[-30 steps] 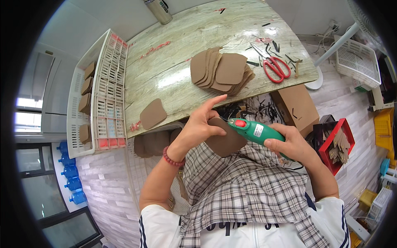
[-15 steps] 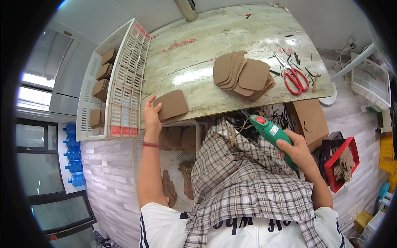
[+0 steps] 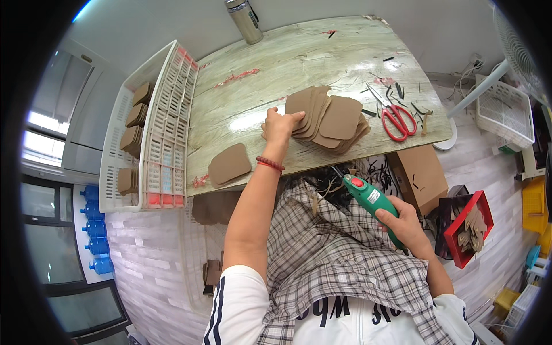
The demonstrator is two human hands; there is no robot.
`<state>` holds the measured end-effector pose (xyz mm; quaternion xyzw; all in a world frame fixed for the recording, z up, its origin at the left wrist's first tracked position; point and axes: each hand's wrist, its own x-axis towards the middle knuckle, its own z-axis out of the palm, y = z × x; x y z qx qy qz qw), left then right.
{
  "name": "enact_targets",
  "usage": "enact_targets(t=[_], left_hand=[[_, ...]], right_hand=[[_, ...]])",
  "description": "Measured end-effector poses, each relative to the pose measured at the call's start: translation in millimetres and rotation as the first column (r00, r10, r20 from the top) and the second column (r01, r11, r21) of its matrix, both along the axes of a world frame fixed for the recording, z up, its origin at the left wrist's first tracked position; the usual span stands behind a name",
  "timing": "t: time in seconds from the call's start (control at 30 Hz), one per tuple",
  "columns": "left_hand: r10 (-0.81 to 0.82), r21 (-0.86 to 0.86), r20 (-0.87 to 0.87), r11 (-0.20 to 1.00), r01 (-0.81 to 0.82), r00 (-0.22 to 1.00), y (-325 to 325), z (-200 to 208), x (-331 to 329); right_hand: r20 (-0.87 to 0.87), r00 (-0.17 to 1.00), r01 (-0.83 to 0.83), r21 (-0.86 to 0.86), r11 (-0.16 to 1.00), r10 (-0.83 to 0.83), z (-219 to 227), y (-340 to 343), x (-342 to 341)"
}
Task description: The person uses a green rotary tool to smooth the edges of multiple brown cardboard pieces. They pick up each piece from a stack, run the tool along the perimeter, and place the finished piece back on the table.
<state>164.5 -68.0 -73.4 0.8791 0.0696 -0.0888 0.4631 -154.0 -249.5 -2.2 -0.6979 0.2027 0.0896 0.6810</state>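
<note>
My left hand (image 3: 280,123) has reached across to the stack of brown rounded-corner flat pieces (image 3: 343,118) on the table. Its thumb lies at the left edge of the stack, apart from the other fingers, and no piece is lifted. One brown piece (image 3: 229,164) lies alone near the table's front edge, left of my forearm. My right hand (image 3: 404,224) is wrapped round a green handheld electric tool (image 3: 371,198) with a red button, held over my lap. The tool's narrow metal tip points up and left, just below the table edge.
Red-handled scissors (image 3: 398,121) lie among dark scraps at the table's right. A white plastic crate (image 3: 168,126) holding brown piles stands at the left. A steel flask (image 3: 245,23) is at the back. Below right are a cardboard box (image 3: 418,175) and a red tray (image 3: 489,210).
My left hand has let go of the single brown piece at the front left and moved right to the stack. My right hand still holds the green tool in about the same place.
</note>
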Motion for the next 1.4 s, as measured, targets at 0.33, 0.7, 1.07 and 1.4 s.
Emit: enact_targets(t=[0.33, 0.7, 1.07, 1.4], left_hand=[[0.086, -0.321, -0.073, 0.941, -0.105, 0.994, -0.5, -22.6, 5.0], [0.086, -0.161, -0.058, 0.983, -0.094, 0.995, -19.6, -31.9, -1.6], [-0.012, 0.096, -0.098, 0.995, 0.021, 0.995, -37.8, 19.9, -43.6], [0.201, -0.118, 0.003, 0.973, -0.199, 0.98, -37.1, 9.9, -46.1]], right_hand=[[-0.014, 1.0, 0.009, -0.008, 1.0, -0.009, 3.6, 0.5, 3.9], [0.013, 1.0, 0.021, -0.008, 1.0, -0.021, -3.2, 1.8, 1.8], [0.011, 0.999, 0.047, -0.024, 0.999, -0.047, -1.0, -0.2, -0.2], [0.019, 0.998, 0.06, -0.01, 0.998, -0.06, -4.1, 1.4, -8.1]])
